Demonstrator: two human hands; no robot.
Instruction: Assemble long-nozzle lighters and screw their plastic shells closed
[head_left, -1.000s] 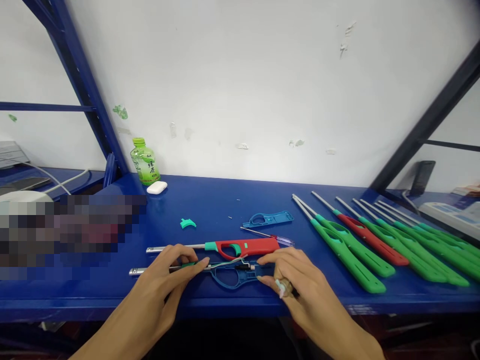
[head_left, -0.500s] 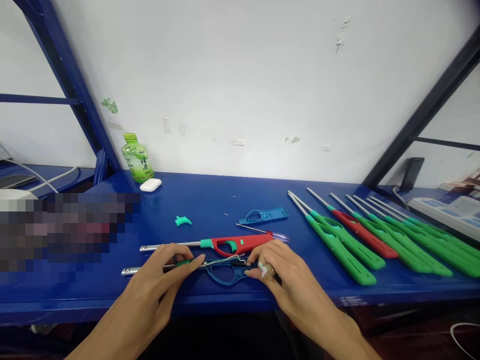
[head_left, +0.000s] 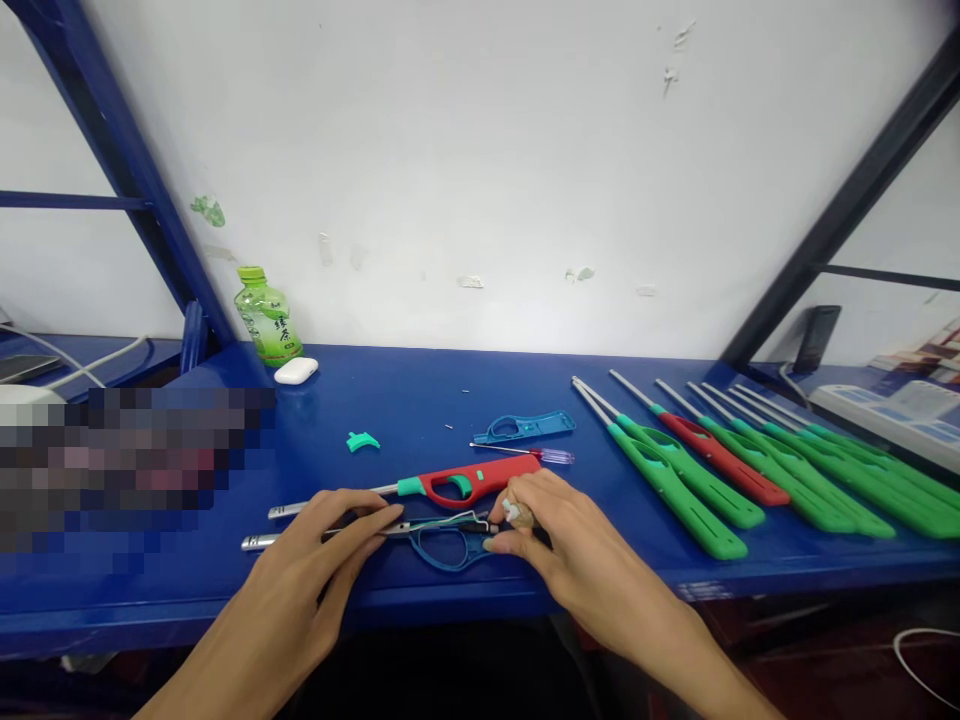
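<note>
An opened long-necked gas lighter lies near the front edge, its blue handle half [head_left: 444, 562] face up with a bent wire [head_left: 454, 519] and a black inner part showing. My left hand [head_left: 330, 550] is closed around its metal tube, fingertips at the handle end. The thumb and fingers of my right hand [head_left: 555, 525] pinch the inner parts at the other end, where a small whitish, translucent piece [head_left: 516, 513] shows between the fingers. Just behind lies a whole red gas lighter [head_left: 491, 478] with a green trigger, its right end near my right knuckles.
Behind these lie a loose blue handle half [head_left: 536, 426], a screwdriver [head_left: 555, 456], a green trigger [head_left: 363, 441] and tiny metal pins. Several green lighters [head_left: 675, 490] and a red one [head_left: 727, 460] lie at the right. A tea bottle [head_left: 268, 318] and white case [head_left: 297, 371] stand back left.
The red lighter behind my hands has turned slightly, its tube end coming nearer to me. My right hand has shifted a little at the inner parts. The view has moved slightly.
</note>
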